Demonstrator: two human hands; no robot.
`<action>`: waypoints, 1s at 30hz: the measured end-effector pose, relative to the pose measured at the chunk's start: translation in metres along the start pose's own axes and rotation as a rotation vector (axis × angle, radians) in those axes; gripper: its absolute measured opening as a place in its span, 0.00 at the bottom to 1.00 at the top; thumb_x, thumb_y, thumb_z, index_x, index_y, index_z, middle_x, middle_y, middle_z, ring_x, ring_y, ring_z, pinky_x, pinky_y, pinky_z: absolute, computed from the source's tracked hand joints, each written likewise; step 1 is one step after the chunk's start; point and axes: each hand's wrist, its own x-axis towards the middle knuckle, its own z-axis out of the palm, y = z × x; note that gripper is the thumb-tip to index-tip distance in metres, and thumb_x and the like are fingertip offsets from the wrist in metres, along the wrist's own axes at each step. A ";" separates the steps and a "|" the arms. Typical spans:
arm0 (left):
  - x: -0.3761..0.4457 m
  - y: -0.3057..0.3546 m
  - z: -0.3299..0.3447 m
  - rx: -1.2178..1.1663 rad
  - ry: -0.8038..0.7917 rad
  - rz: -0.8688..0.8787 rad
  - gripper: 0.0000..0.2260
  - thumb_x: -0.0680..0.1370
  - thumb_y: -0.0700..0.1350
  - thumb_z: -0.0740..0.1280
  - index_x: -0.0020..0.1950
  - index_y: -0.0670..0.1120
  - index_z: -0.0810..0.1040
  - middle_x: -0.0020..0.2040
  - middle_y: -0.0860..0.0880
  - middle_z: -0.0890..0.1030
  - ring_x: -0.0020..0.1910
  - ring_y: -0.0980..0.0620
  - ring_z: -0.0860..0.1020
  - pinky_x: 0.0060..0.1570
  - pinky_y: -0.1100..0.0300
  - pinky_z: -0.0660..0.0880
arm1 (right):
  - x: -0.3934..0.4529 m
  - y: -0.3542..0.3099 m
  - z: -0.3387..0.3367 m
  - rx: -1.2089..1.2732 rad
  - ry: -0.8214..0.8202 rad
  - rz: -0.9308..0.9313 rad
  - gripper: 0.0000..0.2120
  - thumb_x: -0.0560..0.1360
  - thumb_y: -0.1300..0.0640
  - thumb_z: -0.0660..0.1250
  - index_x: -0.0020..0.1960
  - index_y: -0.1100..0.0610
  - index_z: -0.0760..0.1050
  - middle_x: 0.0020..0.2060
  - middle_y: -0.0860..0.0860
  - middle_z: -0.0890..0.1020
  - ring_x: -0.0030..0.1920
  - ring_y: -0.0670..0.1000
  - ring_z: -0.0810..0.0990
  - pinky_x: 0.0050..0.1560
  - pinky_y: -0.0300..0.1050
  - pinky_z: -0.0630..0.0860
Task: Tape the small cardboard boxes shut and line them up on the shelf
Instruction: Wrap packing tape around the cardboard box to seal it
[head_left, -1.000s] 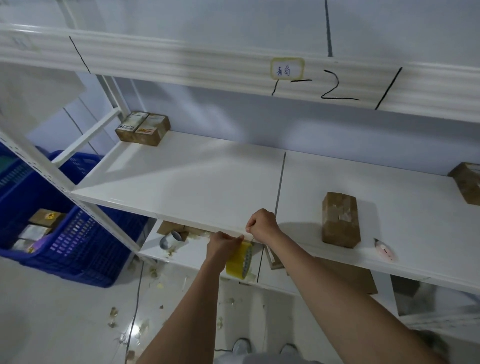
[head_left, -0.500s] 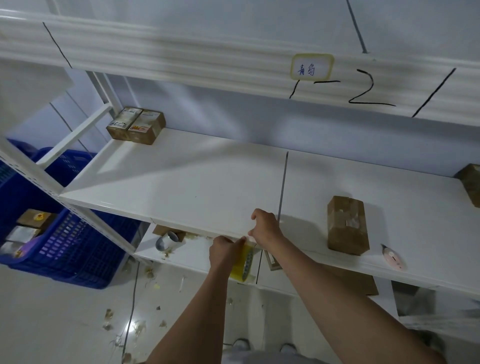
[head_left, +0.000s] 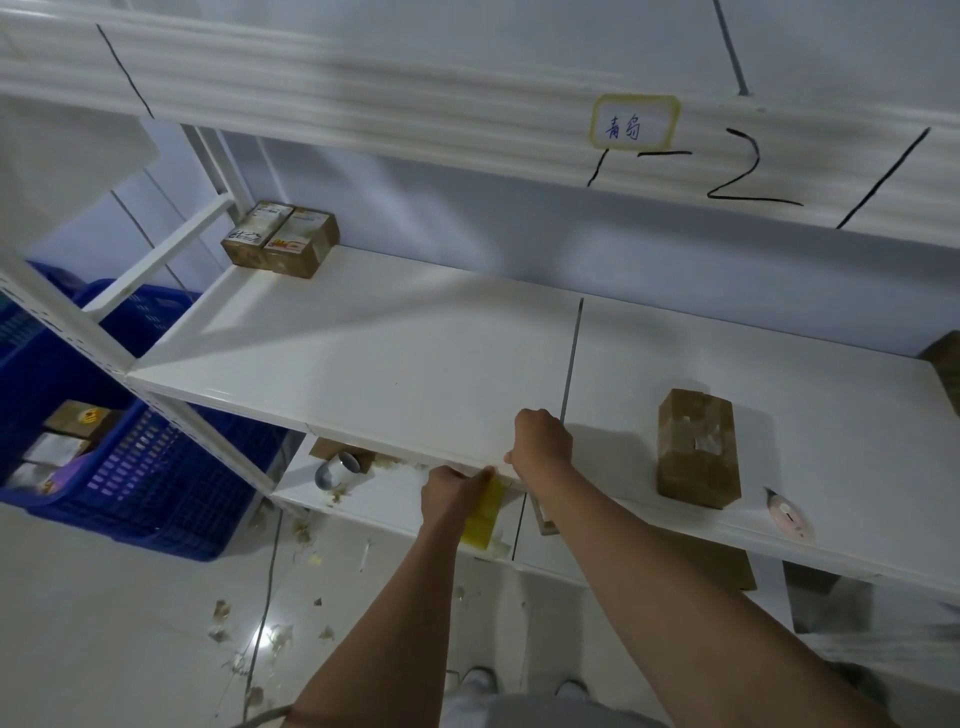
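Both hands (head_left: 540, 441) at the shelf (head_left: 363, 374) edge — tape roll (head_left: 485, 512), seemingly, in the left.

Both our arms reach forward, nearly straight; our left hand (head_left: 451, 496) is curled closed, fingers pinched; our right hand (head_left: 540, 440) is fisted just above it.

white shelf (head_left: 395, 364), brown boxes (head_left: 696, 447), blue crate (head_left: 156, 483)

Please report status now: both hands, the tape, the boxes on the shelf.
Left hand on yellow tape roll at shelf edge; right hand pinching there. One brown box nearby, two boxes back left. Nothing blocking.
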 end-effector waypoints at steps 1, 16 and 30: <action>0.000 -0.002 0.001 0.000 0.001 0.006 0.17 0.76 0.60 0.70 0.40 0.48 0.73 0.41 0.49 0.77 0.41 0.49 0.77 0.44 0.57 0.73 | 0.000 0.006 0.000 0.001 0.011 0.010 0.06 0.76 0.64 0.70 0.52 0.59 0.77 0.51 0.55 0.82 0.52 0.56 0.82 0.46 0.45 0.76; -0.052 0.035 0.041 -0.251 -0.138 0.117 0.10 0.81 0.42 0.63 0.42 0.40 0.74 0.37 0.42 0.77 0.33 0.46 0.77 0.29 0.59 0.79 | -0.061 0.114 0.040 1.134 0.021 0.671 0.08 0.79 0.58 0.65 0.45 0.62 0.78 0.38 0.56 0.81 0.31 0.51 0.77 0.29 0.38 0.71; -0.037 -0.006 0.087 -0.723 -0.496 -0.324 0.04 0.80 0.30 0.63 0.50 0.36 0.76 0.42 0.41 0.77 0.40 0.40 0.80 0.38 0.46 0.81 | -0.048 0.133 0.103 1.711 -0.294 0.817 0.10 0.77 0.66 0.69 0.57 0.65 0.79 0.48 0.60 0.80 0.43 0.57 0.80 0.31 0.45 0.80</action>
